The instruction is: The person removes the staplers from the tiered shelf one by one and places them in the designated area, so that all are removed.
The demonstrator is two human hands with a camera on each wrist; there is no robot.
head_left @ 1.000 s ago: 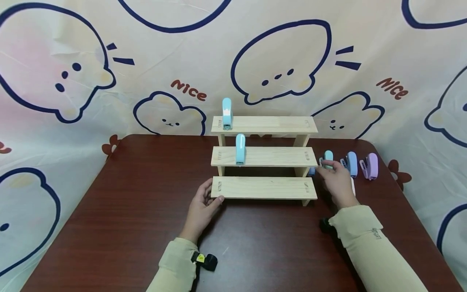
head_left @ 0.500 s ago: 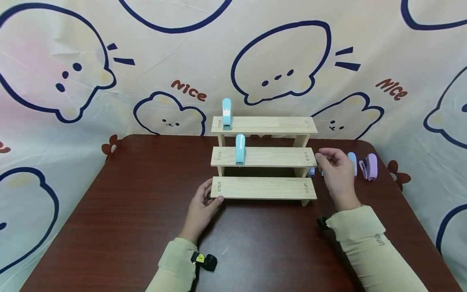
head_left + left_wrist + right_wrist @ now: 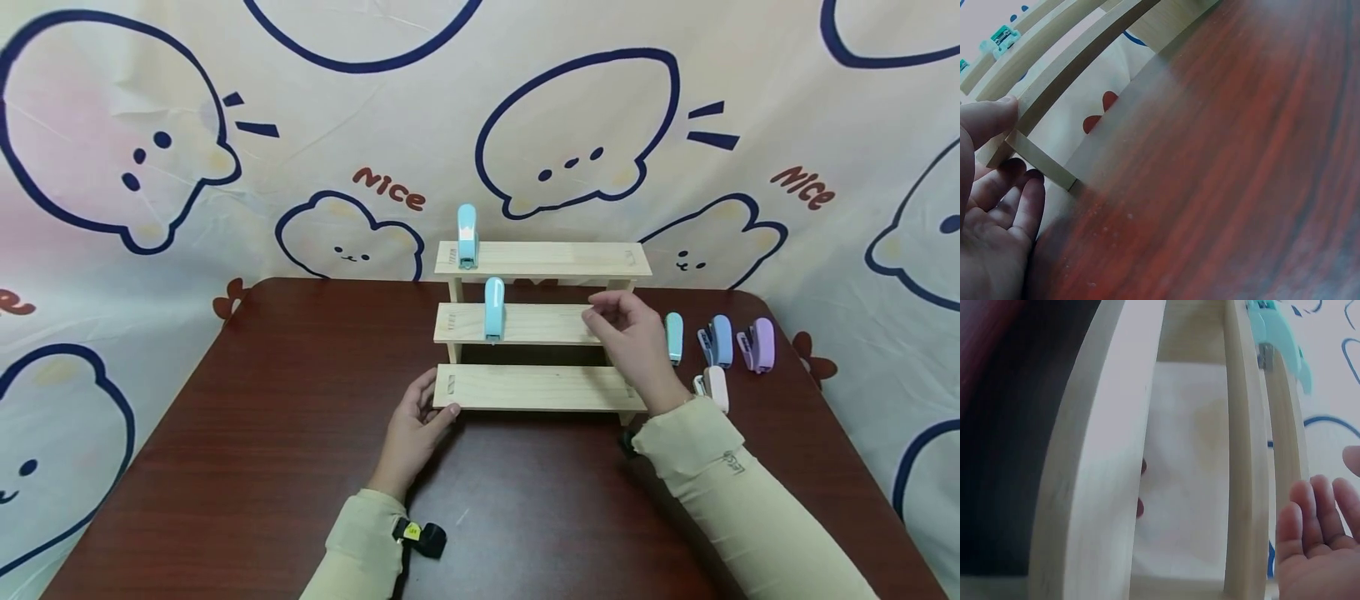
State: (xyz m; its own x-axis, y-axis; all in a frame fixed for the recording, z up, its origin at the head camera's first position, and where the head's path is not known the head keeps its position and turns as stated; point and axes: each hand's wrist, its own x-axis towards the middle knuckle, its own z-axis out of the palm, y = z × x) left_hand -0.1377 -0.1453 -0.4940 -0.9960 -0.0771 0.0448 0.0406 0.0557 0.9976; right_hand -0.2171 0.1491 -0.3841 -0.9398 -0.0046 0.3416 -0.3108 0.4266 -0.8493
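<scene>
A three-tier wooden rack [image 3: 540, 387] stands on the table. My left hand [image 3: 418, 417] grips the left end of its lowest board, and the left wrist view shows the thumb [image 3: 997, 115] on the board's edge with the fingers bent below. Over the right part of the middle board is my right hand [image 3: 633, 346], its fingers loosely bent; nothing shows in them in the right wrist view. One light blue stapler [image 3: 467, 237] stands upright at the left of the top board. Another light blue stapler [image 3: 493, 308] stands on the middle board.
Right of the rack, a mint stapler [image 3: 674, 337], a blue stapler [image 3: 721, 340], a purple stapler [image 3: 762, 345] and a white stapler [image 3: 717, 387] stand on the dark wooden table [image 3: 262, 417]. A patterned cloth [image 3: 322, 125] hangs behind the table.
My right hand has moved left from beside the staplers to over the middle board, uncovering the mint and white staplers. My left hand keeps its grip on the rack.
</scene>
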